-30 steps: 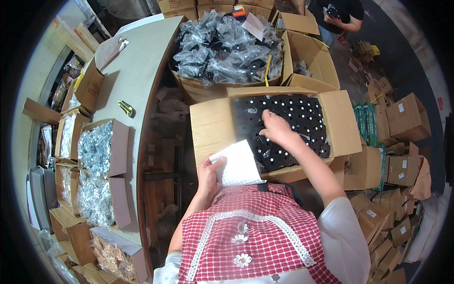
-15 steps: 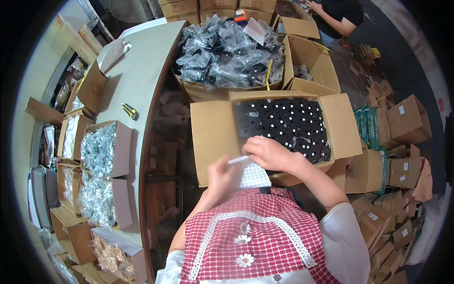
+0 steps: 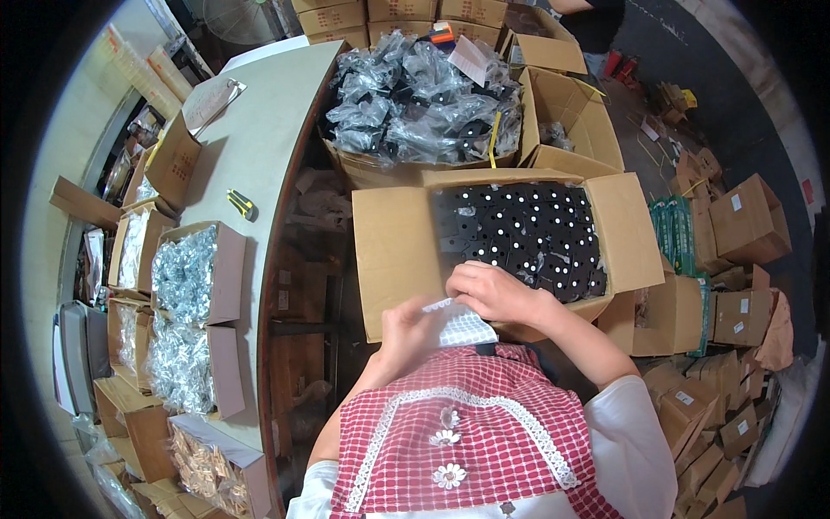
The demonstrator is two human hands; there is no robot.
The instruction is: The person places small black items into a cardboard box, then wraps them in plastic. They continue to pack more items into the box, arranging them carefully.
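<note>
We hold a white dotted sheet (image 3: pixel 462 330) just short of the near side of the open carton (image 3: pixel 638 227), in front of our apron (image 3: pixel 432 402). Our left hand (image 3: pixel 403 336), a little blurred, closes on the sheet's left side. Our right hand (image 3: pixel 494 291) is narrow, its fingers bunched at the sheet's upper edge; we cannot tell whether they pinch the sheet itself or one small dot from it. Inside the open carton, black pieces (image 3: pixel 558 232) lie packed close together, many showing a round white dot.

By our judgement, the step in hand is working at the sheet's edge, with both hands meeting there. The next move seems to call for a firm left hold and a fine, careful touch from the right fingertips, so that the thin sheet does not buckle.

Beyond the open carton we see a heap of plastic-wrapped black parts (image 3: pixel 415 99); to its left runs the tabletop (image 3: pixel 264 138), with a yellow cutter (image 3: pixel 240 205) on it
</note>
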